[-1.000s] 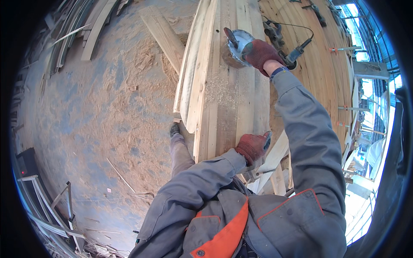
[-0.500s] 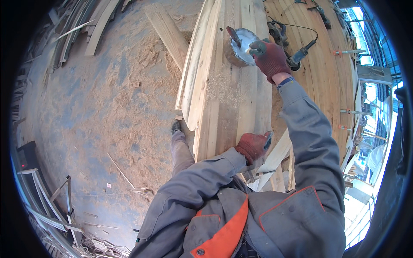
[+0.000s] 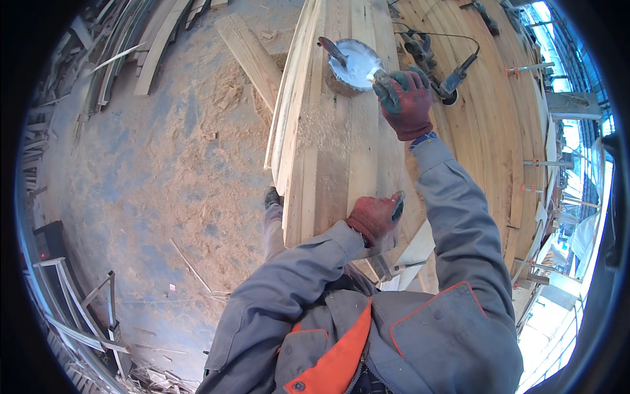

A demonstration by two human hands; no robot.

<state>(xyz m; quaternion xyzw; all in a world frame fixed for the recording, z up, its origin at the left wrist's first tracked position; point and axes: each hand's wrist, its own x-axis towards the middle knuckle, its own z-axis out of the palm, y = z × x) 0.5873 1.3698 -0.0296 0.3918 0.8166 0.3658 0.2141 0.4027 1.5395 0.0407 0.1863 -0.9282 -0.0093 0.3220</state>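
Note:
My right hand [image 3: 405, 105], in a red glove with dark fingertips, is closed around a brush [image 3: 373, 73] with a white-coated tip. Most of its handle is hidden in my fist. The tip is at the right rim of a round pot [image 3: 342, 84] of white, glue-like paste [image 3: 360, 60]. A dark-handled tool [image 3: 333, 52] leans in the pot's left side. The pot stands on pale wooden boards [image 3: 328, 157] laid side by side, dusted with shavings. My left hand [image 3: 375, 218], gloved alike, lies closed at the boards' near right end, thumb up; whatever its fingers hold is hidden.
Right of the boards is a wide wooden panel [image 3: 485, 131] bearing a corded power tool [image 3: 453, 82] and edged with bar clamps [image 3: 528, 68]. On the left, sawdust covers the floor [image 3: 190, 177]; a loose plank [image 3: 252, 59] leans beside the boards. More timber [image 3: 157, 56] lies farther left.
My right hand has drawn slightly back toward me, bringing the white brush tip from inside the pot to its rim. My left hand remains closed at the boards' end. The view has shifted slightly.

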